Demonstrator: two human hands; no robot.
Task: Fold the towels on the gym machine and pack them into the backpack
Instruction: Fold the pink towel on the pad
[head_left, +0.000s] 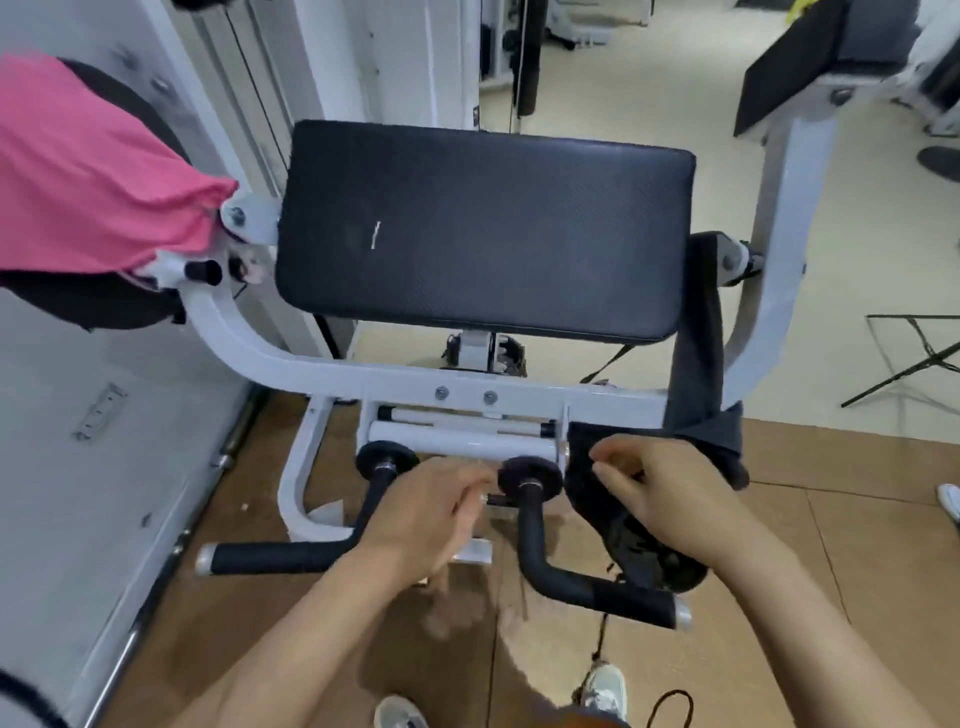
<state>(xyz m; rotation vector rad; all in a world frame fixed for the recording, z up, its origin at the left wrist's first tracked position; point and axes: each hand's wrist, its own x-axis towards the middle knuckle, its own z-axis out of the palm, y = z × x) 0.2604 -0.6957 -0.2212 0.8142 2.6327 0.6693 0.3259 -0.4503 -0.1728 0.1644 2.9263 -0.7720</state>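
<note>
Both my hands hover below the black rectangular padded cushion of the white steel gym machine. My right hand lies against the dark grey cloth towel, fingers half curled; whether they pinch the cloth I cannot tell. My left hand, motion-blurred, holds nothing, its fingers loosely curled, just beside a black round knob. The grey towel hangs over the frame at the cushion's right edge. A pink cloth towel drapes over a black round pad left of the cushion.
</note>
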